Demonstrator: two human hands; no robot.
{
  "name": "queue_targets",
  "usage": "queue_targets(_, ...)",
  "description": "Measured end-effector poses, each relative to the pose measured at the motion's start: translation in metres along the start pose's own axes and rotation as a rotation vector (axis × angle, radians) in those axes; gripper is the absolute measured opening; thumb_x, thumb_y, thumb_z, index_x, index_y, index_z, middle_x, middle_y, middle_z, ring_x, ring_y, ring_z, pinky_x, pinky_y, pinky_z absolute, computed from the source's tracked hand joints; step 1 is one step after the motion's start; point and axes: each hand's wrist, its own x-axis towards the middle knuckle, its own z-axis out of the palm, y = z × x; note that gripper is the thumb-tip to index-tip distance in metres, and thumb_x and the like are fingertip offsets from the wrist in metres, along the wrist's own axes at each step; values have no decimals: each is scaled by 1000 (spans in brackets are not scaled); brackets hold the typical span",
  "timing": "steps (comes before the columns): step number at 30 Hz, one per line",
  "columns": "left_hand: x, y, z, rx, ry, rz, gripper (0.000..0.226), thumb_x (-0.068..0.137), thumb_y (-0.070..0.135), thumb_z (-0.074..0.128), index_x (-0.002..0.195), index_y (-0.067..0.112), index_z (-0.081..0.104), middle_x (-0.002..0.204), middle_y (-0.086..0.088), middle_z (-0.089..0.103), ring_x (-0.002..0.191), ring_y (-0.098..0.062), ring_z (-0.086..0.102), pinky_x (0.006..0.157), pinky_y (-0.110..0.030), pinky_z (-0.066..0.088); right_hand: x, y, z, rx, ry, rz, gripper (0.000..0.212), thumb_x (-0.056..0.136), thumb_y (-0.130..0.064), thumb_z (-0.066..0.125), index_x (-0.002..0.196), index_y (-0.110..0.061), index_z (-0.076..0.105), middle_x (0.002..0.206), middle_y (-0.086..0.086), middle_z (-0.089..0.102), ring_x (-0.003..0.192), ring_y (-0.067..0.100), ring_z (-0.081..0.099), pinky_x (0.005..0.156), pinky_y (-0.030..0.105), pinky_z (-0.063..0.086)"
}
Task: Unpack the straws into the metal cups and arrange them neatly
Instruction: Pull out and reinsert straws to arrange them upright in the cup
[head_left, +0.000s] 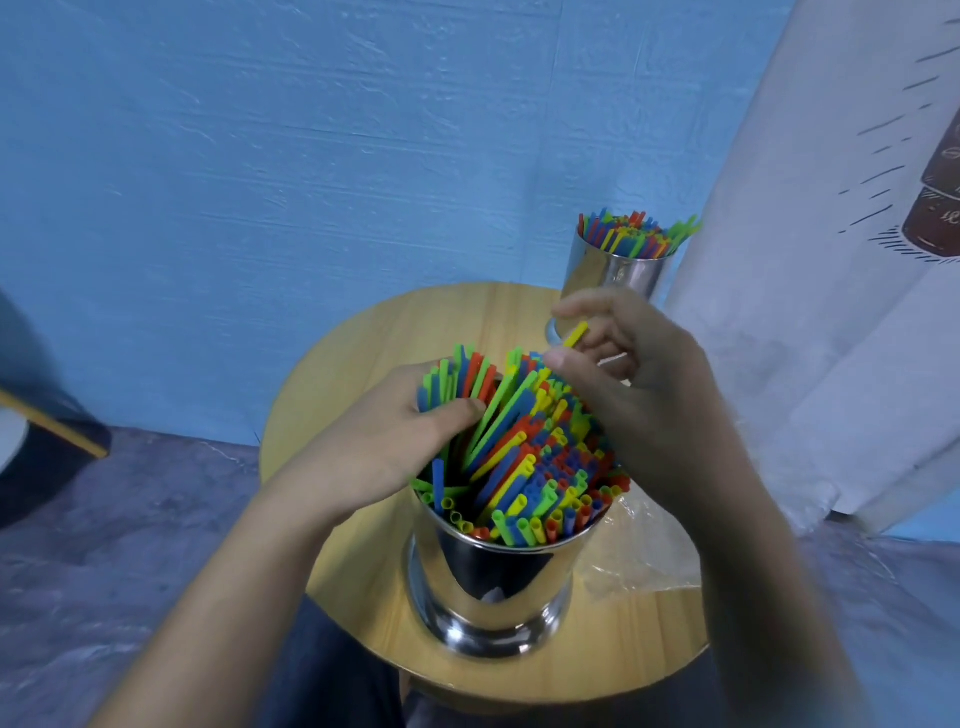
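Head view, looking down: a shiny metal cup with a flared foot (493, 577) is stood towards the front of a small round pale-wood surface (363, 358), and it's packed with thin plastic straws in green, blue, red and yellow (535, 467). So most of the task's stuff is sat in a cup already.

The left hand (384, 441) is curled round a clump of those straws at the cup's left side, with the thumb laid across them. That's probably so the leaning bunch is gathered and held aside while the others get sorted. A dark gap is seen beside that clump, which is likely why the straws there are slanted and not upright.

The right hand (639, 395) is held over the cup's far rim with its fingers loosely bent, and a single yellow straw (576, 335) looks to be pinched between thumb and fingers. The exact grip is blurred. One-at-a-time picking or placing is suggested by that.

A second shiny metal cup (613, 275) is parked at the far right edge of the surface, well apart, with straws of the same colours (634, 234) fanned fairly evenly in it. It's presumably set back there so it isn't knocked. A crumpled clear plastic wrapper (644, 556) is lying just right of the near cup and looks emptied, so unpacking is judged nearly done and tidying is what's left.
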Motion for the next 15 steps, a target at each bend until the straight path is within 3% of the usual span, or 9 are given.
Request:
queue_targets(3,-1,5,-1,-8,-31,26,18,104,19,57,118,20,68,107,4,78,97,-13,76,88,-36,62,0,-1,-1,55,31,20,18,91,-28,77,99,-33,62,80,-17,67,78,5,63,70,25,50)
queue_targets(6,4,12,-1,-28,2,49,22,98,24,66,119,30,68,106,8,78,96,-10,76,82,-29,62,0,-1,-3,-30,-48,2,4,93,-36,71,89,-37,71,91,-22,70,89,4,65,72,30,51)
queue_targets(8,9,16,0,-25,23,61,20,95,25,70,115,32,71,102,9,78,92,-9,76,79,-27,62,-1,0,-5,-34,-117,24,11,96,-40,68,87,-40,75,102,-22,72,98,1,66,75,26,49)
queue_targets(10,13,19,1,-5,22,64,17,93,25,72,109,31,73,98,8,78,89,-10,76,77,-27,63,-1,0,-7,-26,-150,38,12,97,-42,67,89,-45,75,110,-22,71,104,-1,65,78,24,50)
queue_targets(13,18,21,2,20,44,67,12,92,26,74,104,28,74,93,8,78,84,-9,76,72,-24,62,-3,5,-9,-2,-133,70,11,93,-45,64,101,-45,72,103,-22,71,98,3,67,79,38,60)
queue_targets(15,20,20,3,17,73,72,8,92,26,74,100,26,75,90,7,78,81,-9,76,70,-24,61,-3,8,-10,-4,-146,115,25,89,-53,61,110,-43,70,102,-24,71,97,2,68,82,42,61)
